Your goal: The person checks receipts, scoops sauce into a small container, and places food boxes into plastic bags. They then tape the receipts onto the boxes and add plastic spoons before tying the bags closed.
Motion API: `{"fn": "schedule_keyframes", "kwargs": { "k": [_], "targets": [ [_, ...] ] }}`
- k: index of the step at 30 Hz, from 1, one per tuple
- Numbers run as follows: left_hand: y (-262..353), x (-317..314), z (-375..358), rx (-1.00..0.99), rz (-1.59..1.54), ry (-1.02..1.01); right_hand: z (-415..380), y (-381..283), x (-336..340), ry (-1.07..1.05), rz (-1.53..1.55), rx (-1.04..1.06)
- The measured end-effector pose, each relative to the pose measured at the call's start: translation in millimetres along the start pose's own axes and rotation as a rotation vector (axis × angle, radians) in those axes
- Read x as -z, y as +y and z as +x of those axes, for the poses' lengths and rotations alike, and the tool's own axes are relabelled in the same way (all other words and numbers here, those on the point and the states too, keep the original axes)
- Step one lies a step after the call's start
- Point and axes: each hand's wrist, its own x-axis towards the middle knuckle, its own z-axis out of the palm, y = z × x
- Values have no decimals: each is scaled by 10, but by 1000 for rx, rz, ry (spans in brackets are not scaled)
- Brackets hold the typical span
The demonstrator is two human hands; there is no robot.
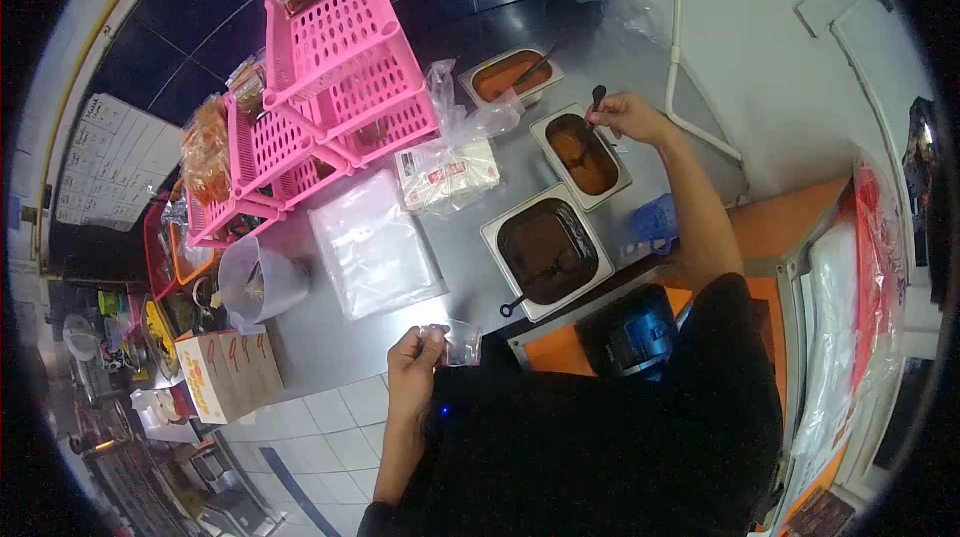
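Near the counter's front edge, my left hand (415, 352) is closed on a small clear plastic bag (462, 344). My right hand (630, 119) is closed round a dark-handled spoon (597, 100) over a metal pan of orange-brown sauce (590, 169); the spoon's lower end is hard to make out. Nearer to me stands a larger metal pan of dark brown sauce (545, 257), with a dark utensil resting in it. Farther back is a third pan of orange sauce (510, 75), also with a utensil in it.
Flat clear plastic bags (375, 247) and a wrapped white pack (450, 175) lie left of the pans. Pink baskets (345, 67) are stacked behind. A translucent tub (262, 282) and a cardboard box (230, 372) stand left. A blue cup (655, 222) is beside my right forearm.
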Motion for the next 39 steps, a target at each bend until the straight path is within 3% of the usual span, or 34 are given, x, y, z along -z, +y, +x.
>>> {"fn": "schedule_keyframes", "kwargs": {
  "k": [4,6,11,13,19,24,39],
  "targets": [
    [37,-37,109,30,-1,-14,-55,-9,28,-17,-46,-105],
    [149,-98,214,37,51,-29,-65,-19,67,-30,88,-236],
    [370,-342,702,62,79,-81,-15,226,155,76,212,-260],
    [426,-441,936,57,31,-228,-10,263,168,98,297,-269],
    [558,-978,1415,88,1,-272,-25,332,185,140,435,-288],
    [463,-1291,1814,196,-145,-289,-71,398,212,170,545,-342],
    [371,-1842,2097,117,-96,-193,-133,615,338,253,676,-482]
  ]
}}
